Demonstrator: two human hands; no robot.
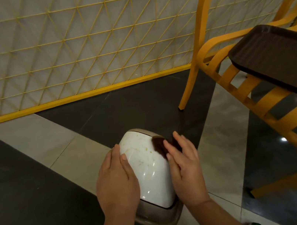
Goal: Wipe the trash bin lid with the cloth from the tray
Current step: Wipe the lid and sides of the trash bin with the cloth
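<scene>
The trash bin's white domed lid [148, 163] sits in a beige rim on the floor just below me, speckled with yellowish stains. My left hand [116, 179] lies flat against the lid's left side, thumb on top. My right hand [185, 165] presses a dark brown cloth [158, 145] onto the lid's upper right edge, fingers spread over it. The dark brown tray [275, 61] rests on a chair seat at the right, and nothing shows on its visible part.
A yellow slatted chair [259, 102] stands close on the right, its leg near the bin. A yellow wire-grid partition [75, 52] with a yellow base rail runs behind. The floor is glossy black and pale tile.
</scene>
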